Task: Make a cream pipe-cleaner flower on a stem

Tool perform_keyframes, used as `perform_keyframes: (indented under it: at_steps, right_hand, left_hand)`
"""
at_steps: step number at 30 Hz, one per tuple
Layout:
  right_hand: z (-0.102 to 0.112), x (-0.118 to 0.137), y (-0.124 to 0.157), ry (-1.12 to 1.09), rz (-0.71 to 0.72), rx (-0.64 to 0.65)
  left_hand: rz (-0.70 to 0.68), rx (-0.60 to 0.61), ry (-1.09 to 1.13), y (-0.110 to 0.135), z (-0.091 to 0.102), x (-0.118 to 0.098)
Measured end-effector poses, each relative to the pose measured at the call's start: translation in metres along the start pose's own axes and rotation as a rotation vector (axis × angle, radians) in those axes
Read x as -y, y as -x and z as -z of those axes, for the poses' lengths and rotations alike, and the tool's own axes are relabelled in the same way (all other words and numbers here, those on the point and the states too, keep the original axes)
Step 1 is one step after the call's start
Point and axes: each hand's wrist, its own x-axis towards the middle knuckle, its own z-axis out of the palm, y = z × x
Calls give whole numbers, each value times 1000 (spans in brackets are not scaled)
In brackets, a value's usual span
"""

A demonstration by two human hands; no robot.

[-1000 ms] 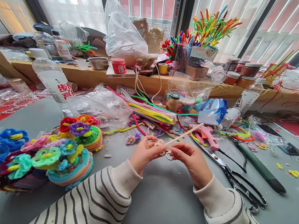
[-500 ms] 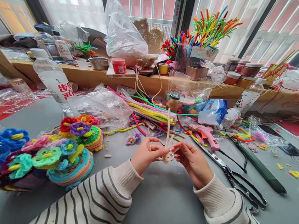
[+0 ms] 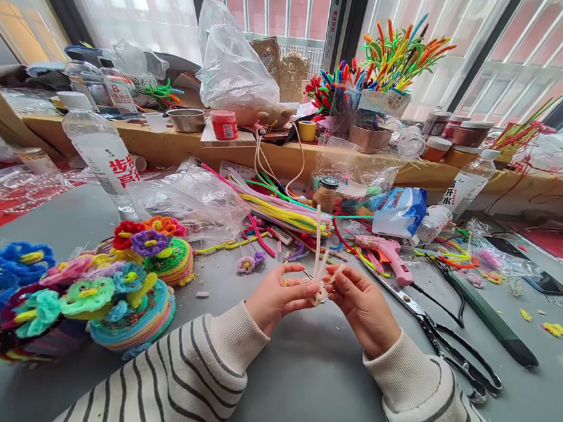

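Note:
Both my hands meet over the middle of the grey table around a small pale pink pipe-cleaner piece point(image 3: 317, 245). My left hand point(image 3: 280, 295) pinches its coiled lower part between thumb and fingers, and two straight ends stick up from there. With thumb and forefinger, my right hand point(image 3: 364, 307) grips another pale end of the same piece, close to the left fingertips. The coil is partly hidden behind my fingers. To the right of my right hand lie large scissors point(image 3: 419, 311) with black handles.
A pink glue gun point(image 3: 391, 255) lies beyond my right hand, near a dark green tool point(image 3: 494, 321). Bundled pipe cleaners point(image 3: 286, 213) lie ahead. Fuzzy flowers point(image 3: 86, 294) and round pieces crowd the left. A water bottle point(image 3: 97, 148) stands behind them.
The coiled part has turned slightly and sits more behind my left fingers. My right fingertips have shifted a little, with the pale end now tilted upward. Both hands keep their grip.

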Motion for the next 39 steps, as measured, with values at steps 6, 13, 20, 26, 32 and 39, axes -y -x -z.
perform_keyframes:
  at_steps: [6,13,20,26,32,39]
  right_hand:
    - [-1,-3,0,40,29,33]
    - [-1,-2,0,323,327,-51]
    - [3,3,5,889,643,-52]
    - [6,4,5,1260,957,49]
    - [7,2,4,1398,1037,125]
    - [3,3,5,1265,960,140]
  left_hand:
    - [-7,0,-37,1,-3,0]
    - [-16,23,-12,1,-2,2]
    - [-55,-67,47,0,-2,0]
    - [-88,-87,54,0,-1,1]
    - [-89,-91,31,0,0,1]
    - [-88,-98,-5,0,-1,-1]
